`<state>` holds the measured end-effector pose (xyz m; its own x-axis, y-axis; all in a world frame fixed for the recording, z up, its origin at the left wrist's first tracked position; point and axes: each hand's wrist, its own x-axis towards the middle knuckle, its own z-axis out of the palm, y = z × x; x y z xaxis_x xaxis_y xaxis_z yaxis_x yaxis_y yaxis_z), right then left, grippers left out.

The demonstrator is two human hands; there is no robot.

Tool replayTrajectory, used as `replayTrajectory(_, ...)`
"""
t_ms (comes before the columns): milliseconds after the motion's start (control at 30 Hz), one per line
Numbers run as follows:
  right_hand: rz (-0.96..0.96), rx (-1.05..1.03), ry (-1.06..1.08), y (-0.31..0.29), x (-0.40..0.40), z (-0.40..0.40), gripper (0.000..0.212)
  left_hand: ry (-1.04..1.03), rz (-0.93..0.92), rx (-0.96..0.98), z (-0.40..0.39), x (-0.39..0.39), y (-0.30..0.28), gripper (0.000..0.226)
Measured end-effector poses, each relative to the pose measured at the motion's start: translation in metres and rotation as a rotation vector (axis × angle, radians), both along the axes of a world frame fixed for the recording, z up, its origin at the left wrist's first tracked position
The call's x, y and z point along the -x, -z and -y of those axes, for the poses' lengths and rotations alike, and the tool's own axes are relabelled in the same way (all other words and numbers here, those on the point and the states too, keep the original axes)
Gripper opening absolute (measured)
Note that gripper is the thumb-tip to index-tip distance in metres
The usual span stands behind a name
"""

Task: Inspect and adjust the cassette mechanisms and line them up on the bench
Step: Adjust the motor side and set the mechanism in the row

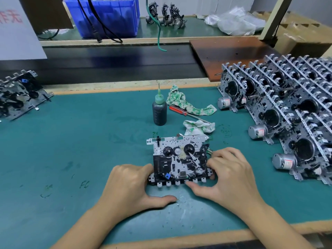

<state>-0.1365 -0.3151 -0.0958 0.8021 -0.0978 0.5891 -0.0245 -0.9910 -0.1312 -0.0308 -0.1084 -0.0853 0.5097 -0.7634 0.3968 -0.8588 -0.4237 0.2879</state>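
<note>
Mechanism (179, 159) lies flat on the green surface (71, 141), gears up, near its front edge. Far left of it, another mechanism (18, 96) sits at the surface's edge. At its left side the left hand (129, 186) curls its fingers against the frame, thumb stretched along the surface below; that grip holds the frame's left edge. Just behind the mechanism stand an oil bottle (159, 108), a red screwdriver (186, 113) and two crumpled rags (188, 103). At its right side the right hand (228, 175) pinches the frame, fingers curled on the right edge, thumb at the bottom edge. Well right of it, finished mechanisms (287, 108) stand in rows, leaning
</note>
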Motion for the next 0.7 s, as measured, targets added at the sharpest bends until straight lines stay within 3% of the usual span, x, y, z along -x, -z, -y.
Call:
replayTrajectory(200, -0.074, 0.018, -0.152, -0.004, 0.001, 0.014, 0.049, -0.065, 0.001, -0.052, -0.001, 0.002, 0.001, 0.055)
replayTrajectory(500, -0.099, -0.031, -0.179, -0.003, 0.000, 0.015, 0.051, -0.189, 0.095, 0.013, 0.000, 0.002, 0.001, 0.054)
replayTrajectory(700, -0.103, -0.006, -0.168, -0.002, 0.001, 0.018, 0.050, -0.066, 0.042, -0.001, -0.002, -0.001, 0.002, 0.055)
